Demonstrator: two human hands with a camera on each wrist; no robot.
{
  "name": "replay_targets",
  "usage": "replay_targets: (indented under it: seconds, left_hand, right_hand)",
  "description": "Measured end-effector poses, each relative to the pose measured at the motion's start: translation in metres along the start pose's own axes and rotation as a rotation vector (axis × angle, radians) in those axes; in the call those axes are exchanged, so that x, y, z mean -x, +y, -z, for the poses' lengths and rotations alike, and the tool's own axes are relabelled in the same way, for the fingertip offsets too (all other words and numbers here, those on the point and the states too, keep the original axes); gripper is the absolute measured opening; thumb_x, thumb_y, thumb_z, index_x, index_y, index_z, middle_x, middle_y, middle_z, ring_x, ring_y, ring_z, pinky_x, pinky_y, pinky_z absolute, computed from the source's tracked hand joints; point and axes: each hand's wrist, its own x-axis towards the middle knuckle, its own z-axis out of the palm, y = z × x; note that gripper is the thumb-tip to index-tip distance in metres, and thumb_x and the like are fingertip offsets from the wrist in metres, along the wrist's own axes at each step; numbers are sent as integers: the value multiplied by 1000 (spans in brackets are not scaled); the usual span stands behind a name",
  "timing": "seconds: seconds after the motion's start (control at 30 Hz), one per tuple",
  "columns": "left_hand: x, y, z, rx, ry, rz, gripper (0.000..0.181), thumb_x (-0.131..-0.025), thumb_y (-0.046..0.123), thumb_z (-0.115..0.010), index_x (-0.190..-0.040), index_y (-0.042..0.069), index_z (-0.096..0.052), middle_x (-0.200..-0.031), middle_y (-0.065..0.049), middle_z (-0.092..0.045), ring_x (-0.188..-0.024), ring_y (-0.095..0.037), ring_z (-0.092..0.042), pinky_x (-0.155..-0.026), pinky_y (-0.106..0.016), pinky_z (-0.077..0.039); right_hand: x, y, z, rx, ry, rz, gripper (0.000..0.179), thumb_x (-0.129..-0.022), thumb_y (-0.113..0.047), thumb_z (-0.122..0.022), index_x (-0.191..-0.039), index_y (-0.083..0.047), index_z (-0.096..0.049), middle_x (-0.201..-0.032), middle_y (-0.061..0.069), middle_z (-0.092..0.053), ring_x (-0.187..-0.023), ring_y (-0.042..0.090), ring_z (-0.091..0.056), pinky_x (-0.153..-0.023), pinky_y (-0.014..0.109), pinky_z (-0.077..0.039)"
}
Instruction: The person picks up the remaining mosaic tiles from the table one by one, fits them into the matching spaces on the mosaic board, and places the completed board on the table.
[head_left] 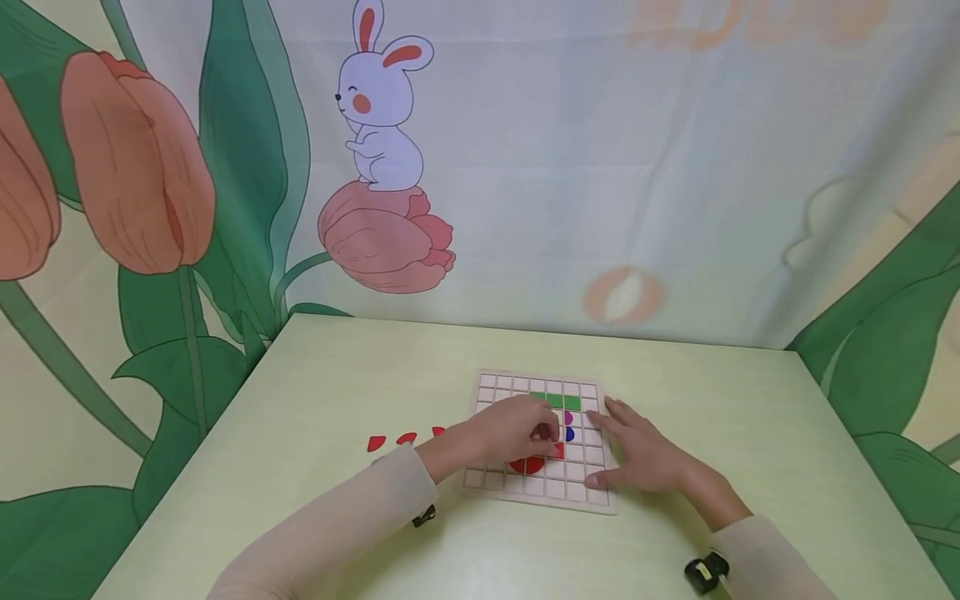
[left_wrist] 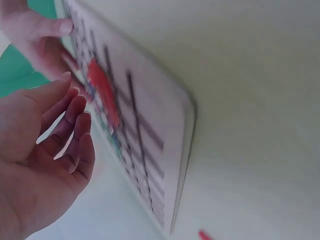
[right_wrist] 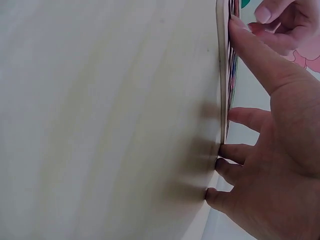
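**Pale wooden grid board set on a pale tabletop**

Behind the tabletop, a printed fabric backdrop is hung. On the board, a flat green strip is placed toward the back; before it are set a magenta rounded piece, a blue rounded piece, then flat red pieces. Loose red quarter-round pieces are lined up left of the board.

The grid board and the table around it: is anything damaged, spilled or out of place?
Nothing clearly stands out. Red pieces lie off the grid board, on the table to its left, but they form a tidy row. The left hand hides part of the board.
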Motion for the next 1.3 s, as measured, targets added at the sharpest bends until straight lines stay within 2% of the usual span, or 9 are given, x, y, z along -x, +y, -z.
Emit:
replay_targets:
  seconds: [0.17, 0.43, 0.6, 0.77, 0.97, 1.13, 1.3]
  left_hand:
    - [19, -12, 17, 31, 15, 71, 16, -99, 24, -79, -112, 17, -77, -101, 13, -67, -94, -6, -60, -86, -20, -52]
    - [58, -44, 41, 44, 28, 167, 20, -100, 20, -77, -117, 10, -75, -108, 2, -68, -101, -17, -62, -93, -33, -53]
    - [80, -62, 49, 31, 35, 261, 23, -96, 22, -81, -117, 12, -75, -110, 1, -67, -103, -18, -63, -95, -36, -54]
    - [100, -76, 50, 34, 23, 355, 19, -95, 24, -83, -110, 17, -75, -107, 4, -64, -97, -15, -61, -90, -35, -53]
    - [111, -87, 41, 15, 19, 353, 17, -93, 22, -85, -105, 16, -75, -99, 1, -62, -88, -16, -57, -82, -33, -52]
    - [113, -94, 31, 2, 59, 325, 15, -92, 20, -86, -101, 16, -75, -94, 1, -61, -84, -15, -55, -80, -32, -50]
    - [111, -96, 29, 33, 72, 307, 14, -92, 18, -86, -97, 17, -73, -93, 4, -60, -85, -15, -56, -81, -32, -51]
  right_hand:
    - [0, 0, -2, -7, -3, -15, 108, -81, -62, -84, -164, -9, -39, -173, 27, -17, -157, 53, -14, -117, 75, -24]
    - [0, 1, -1, 2, 6, -10, 108, -81, -61, -85, -163, -8, -39, -172, 27, -17, -157, 53, -15, -117, 74, -25]
    - [-1, 3, 0, -1, 6, -8, 108, -81, -60, -85, -164, -8, -38, -172, 27, -17, -157, 53, -14, -117, 74, -26]
    - [-2, 4, -2, -6, -1, -16, 108, -82, -61, -85, -164, -10, -38, -173, 26, -16, -157, 52, -13, -117, 74, -25]
    - [-3, 5, -3, -4, 2, -19, 108, -81, -62, -84, -164, -10, -38, -173, 25, -16, -157, 52, -13, -117, 74, -25]
    - [-3, 4, -4, -6, 0, -11, 108, -82, -62, -84, -164, -9, -38, -173, 26, -15, -157, 53, -13, -118, 74, -24]
    - [-2, 4, -4, -4, -2, -16, 109, -82, -63, -84, -164, -9, -38, -173, 26, -15, -157, 53, -13, -117, 75, -24]
